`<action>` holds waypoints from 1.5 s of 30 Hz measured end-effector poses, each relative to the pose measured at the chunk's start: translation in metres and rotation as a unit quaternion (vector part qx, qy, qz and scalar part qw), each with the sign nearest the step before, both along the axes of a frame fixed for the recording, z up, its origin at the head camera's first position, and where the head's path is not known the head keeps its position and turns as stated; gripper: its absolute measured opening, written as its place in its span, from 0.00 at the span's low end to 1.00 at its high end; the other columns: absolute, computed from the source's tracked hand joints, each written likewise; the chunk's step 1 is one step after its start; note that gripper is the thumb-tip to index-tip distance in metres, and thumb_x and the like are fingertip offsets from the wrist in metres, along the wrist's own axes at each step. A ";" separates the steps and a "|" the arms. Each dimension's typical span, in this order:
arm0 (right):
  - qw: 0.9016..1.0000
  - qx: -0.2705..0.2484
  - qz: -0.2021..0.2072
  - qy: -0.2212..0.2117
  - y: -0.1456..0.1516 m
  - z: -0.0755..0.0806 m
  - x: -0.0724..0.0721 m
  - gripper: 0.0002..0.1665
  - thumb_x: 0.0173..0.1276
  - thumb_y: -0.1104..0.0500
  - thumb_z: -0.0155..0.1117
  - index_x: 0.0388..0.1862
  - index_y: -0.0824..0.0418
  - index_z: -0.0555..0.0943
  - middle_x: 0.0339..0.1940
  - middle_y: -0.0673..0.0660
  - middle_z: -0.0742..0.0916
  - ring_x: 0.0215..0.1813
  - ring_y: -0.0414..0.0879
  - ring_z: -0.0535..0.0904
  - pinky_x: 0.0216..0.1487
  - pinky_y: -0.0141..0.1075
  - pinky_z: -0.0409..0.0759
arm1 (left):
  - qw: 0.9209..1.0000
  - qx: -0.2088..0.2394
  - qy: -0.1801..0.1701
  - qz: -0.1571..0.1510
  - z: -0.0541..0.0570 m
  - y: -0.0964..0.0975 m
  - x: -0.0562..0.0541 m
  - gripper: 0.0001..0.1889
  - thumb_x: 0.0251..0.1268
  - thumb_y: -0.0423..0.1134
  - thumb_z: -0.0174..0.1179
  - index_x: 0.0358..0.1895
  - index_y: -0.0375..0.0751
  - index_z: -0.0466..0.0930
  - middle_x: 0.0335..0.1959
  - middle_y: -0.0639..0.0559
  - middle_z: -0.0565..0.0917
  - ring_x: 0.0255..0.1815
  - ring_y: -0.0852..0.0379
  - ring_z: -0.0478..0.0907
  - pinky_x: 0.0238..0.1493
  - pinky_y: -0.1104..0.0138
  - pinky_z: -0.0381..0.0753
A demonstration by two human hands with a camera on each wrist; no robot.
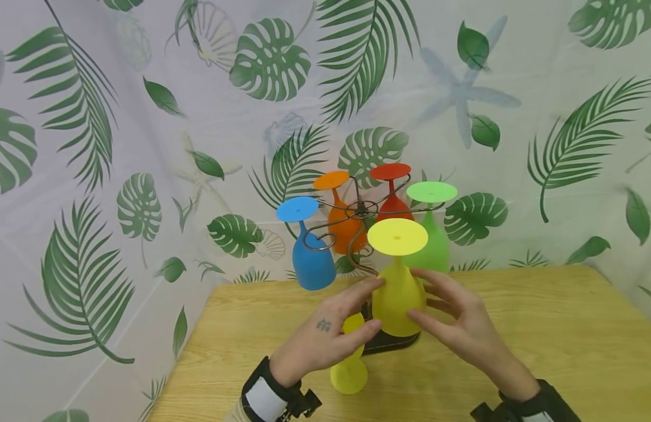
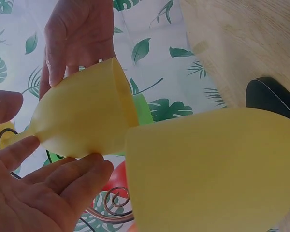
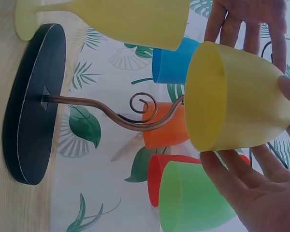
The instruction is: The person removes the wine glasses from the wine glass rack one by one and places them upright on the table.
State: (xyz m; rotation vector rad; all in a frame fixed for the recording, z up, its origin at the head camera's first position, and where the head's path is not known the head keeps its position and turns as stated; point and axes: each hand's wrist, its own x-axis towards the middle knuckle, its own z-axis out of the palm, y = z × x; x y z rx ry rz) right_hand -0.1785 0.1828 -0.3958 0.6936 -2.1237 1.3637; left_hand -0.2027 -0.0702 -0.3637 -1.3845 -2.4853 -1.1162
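A yellow plastic goblet [image 1: 399,293] hangs upside down at the front of a wire rack, its foot on top. My left hand [image 1: 333,325] lies along its left side, fingers fairly straight and fingertips at the bowl. From the opposite side my right hand [image 1: 460,316] touches the bowl with thumb and fingers, palm turned inward. The left wrist view shows a dark wire loop [image 2: 0,137] by the goblet's stem. A second yellow goblet [image 1: 349,375] stands upright on the table below my left hand, partly hidden by it.
Blue [image 1: 314,261], orange [image 1: 346,228], red [image 1: 393,205] and green [image 1: 433,234] goblets hang upside down around the rack. Its curved metal post [image 3: 130,126] rises from a black base [image 3: 36,111] on the wooden table [image 1: 558,328]. Behind hangs a leaf-printed cloth [image 1: 436,140].
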 end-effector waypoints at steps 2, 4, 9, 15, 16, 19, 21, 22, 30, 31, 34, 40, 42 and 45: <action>1.000 0.003 -0.001 0.003 -0.002 0.000 -0.001 0.39 0.60 0.73 0.74 0.71 0.58 0.76 0.66 0.59 0.82 0.59 0.32 0.80 0.53 0.30 0.84 | 1.000 0.006 -0.014 0.000 0.000 0.000 0.000 0.31 0.79 0.46 0.55 0.79 0.47 0.60 0.80 0.53 0.64 0.76 0.56 0.67 0.69 0.62 0.75; 1.000 0.004 -0.001 0.006 -0.003 0.000 -0.002 0.39 0.60 0.73 0.74 0.71 0.58 0.76 0.66 0.59 0.82 0.60 0.32 0.79 0.53 0.30 0.84 | 1.000 0.010 -0.025 0.001 0.001 -0.001 0.000 0.30 0.79 0.46 0.55 0.79 0.47 0.60 0.79 0.53 0.65 0.75 0.55 0.68 0.70 0.62 0.74; 1.000 0.009 -0.005 0.012 -0.006 -0.002 -0.005 0.40 0.59 0.72 0.75 0.71 0.57 0.76 0.66 0.58 0.82 0.60 0.33 0.79 0.52 0.31 0.85 | 0.999 0.009 -0.036 0.012 0.001 -0.003 0.001 0.30 0.79 0.46 0.54 0.79 0.48 0.59 0.79 0.53 0.65 0.74 0.51 0.71 0.71 0.60 0.74; 1.000 0.018 -0.011 0.005 -0.011 -0.001 -0.008 0.39 0.61 0.69 0.75 0.72 0.55 0.76 0.66 0.57 0.82 0.58 0.41 0.82 0.51 0.34 0.86 | 0.999 0.002 -0.030 0.023 0.002 -0.004 0.001 0.31 0.79 0.46 0.54 0.80 0.46 0.58 0.79 0.50 0.65 0.73 0.48 0.72 0.70 0.58 0.75; 1.000 0.017 -0.010 0.004 -0.011 0.000 -0.009 0.39 0.61 0.69 0.75 0.72 0.56 0.76 0.66 0.57 0.82 0.57 0.43 0.83 0.51 0.34 0.86 | 0.999 -0.002 -0.029 0.026 0.002 -0.004 0.001 0.31 0.79 0.46 0.53 0.80 0.46 0.58 0.79 0.50 0.65 0.73 0.48 0.72 0.70 0.58 0.75; 1.000 0.018 -0.004 0.003 -0.012 0.001 -0.011 0.39 0.62 0.69 0.75 0.72 0.57 0.75 0.66 0.58 0.82 0.56 0.51 0.84 0.50 0.34 0.86 | 0.999 -0.015 -0.028 0.034 0.003 -0.005 0.001 0.32 0.80 0.48 0.53 0.81 0.46 0.57 0.80 0.50 0.64 0.73 0.48 0.71 0.70 0.58 0.75; 1.000 0.019 0.000 -0.001 -0.013 0.002 -0.012 0.38 0.63 0.68 0.74 0.72 0.57 0.75 0.66 0.59 0.82 0.56 0.54 0.84 0.50 0.34 0.86 | 0.999 -0.020 -0.030 0.037 0.003 -0.005 0.001 0.33 0.80 0.49 0.52 0.81 0.46 0.55 0.80 0.50 0.64 0.74 0.48 0.71 0.70 0.57 0.75; 1.000 0.020 0.001 -0.002 -0.013 0.003 -0.013 0.38 0.63 0.68 0.74 0.72 0.56 0.75 0.66 0.59 0.82 0.56 0.56 0.84 0.50 0.34 0.86 | 0.999 -0.022 -0.031 0.039 0.003 -0.005 0.001 0.33 0.80 0.50 0.52 0.81 0.46 0.55 0.80 0.50 0.63 0.74 0.48 0.71 0.70 0.57 0.75; 1.000 0.018 0.003 -0.005 -0.014 0.003 -0.021 0.37 0.64 0.67 0.74 0.72 0.57 0.75 0.67 0.60 0.81 0.56 0.61 0.85 0.50 0.33 0.85 | 0.998 -0.041 -0.007 0.048 0.005 -0.004 -0.003 0.35 0.80 0.53 0.50 0.82 0.44 0.51 0.80 0.47 0.63 0.71 0.47 0.74 0.68 0.56 0.77; 1.000 0.016 0.002 -0.006 -0.014 0.003 -0.021 0.37 0.64 0.67 0.73 0.72 0.57 0.75 0.67 0.60 0.81 0.56 0.61 0.85 0.50 0.33 0.86 | 0.998 -0.044 -0.005 0.048 0.005 -0.004 -0.004 0.36 0.80 0.54 0.50 0.82 0.44 0.51 0.80 0.46 0.63 0.70 0.47 0.75 0.68 0.56 0.77; 1.000 0.013 0.000 -0.008 -0.013 0.002 -0.023 0.37 0.64 0.68 0.73 0.72 0.59 0.74 0.68 0.61 0.80 0.55 0.61 0.85 0.50 0.37 0.87 | 0.997 -0.054 -0.008 0.049 0.007 -0.002 -0.006 0.37 0.80 0.54 0.50 0.82 0.45 0.49 0.80 0.47 0.62 0.71 0.48 0.74 0.69 0.55 0.76; 1.000 0.002 -0.012 -0.017 -0.010 0.002 -0.023 0.35 0.66 0.68 0.71 0.72 0.63 0.73 0.69 0.64 0.79 0.55 0.62 0.84 0.51 0.36 0.86 | 0.996 -0.076 -0.014 0.047 0.010 0.006 -0.007 0.39 0.80 0.56 0.50 0.84 0.45 0.46 0.84 0.50 0.53 0.82 0.51 0.57 0.78 0.52 0.63; 1.000 -0.002 -0.018 -0.020 -0.008 0.001 -0.022 0.35 0.67 0.68 0.70 0.72 0.63 0.73 0.69 0.64 0.79 0.56 0.62 0.84 0.52 0.32 0.85 | 0.996 -0.077 -0.021 0.043 0.010 0.009 -0.008 0.39 0.80 0.56 0.50 0.84 0.45 0.45 0.84 0.51 0.52 0.83 0.52 0.53 0.79 0.52 0.61; 1.000 -0.005 -0.020 -0.020 -0.006 0.001 -0.020 0.35 0.67 0.68 0.70 0.72 0.63 0.72 0.70 0.64 0.78 0.56 0.62 0.84 0.52 0.29 0.83 | 0.996 -0.072 -0.022 0.037 0.009 0.013 -0.008 0.39 0.80 0.55 0.51 0.84 0.45 0.45 0.84 0.50 0.52 0.83 0.52 0.54 0.78 0.53 0.62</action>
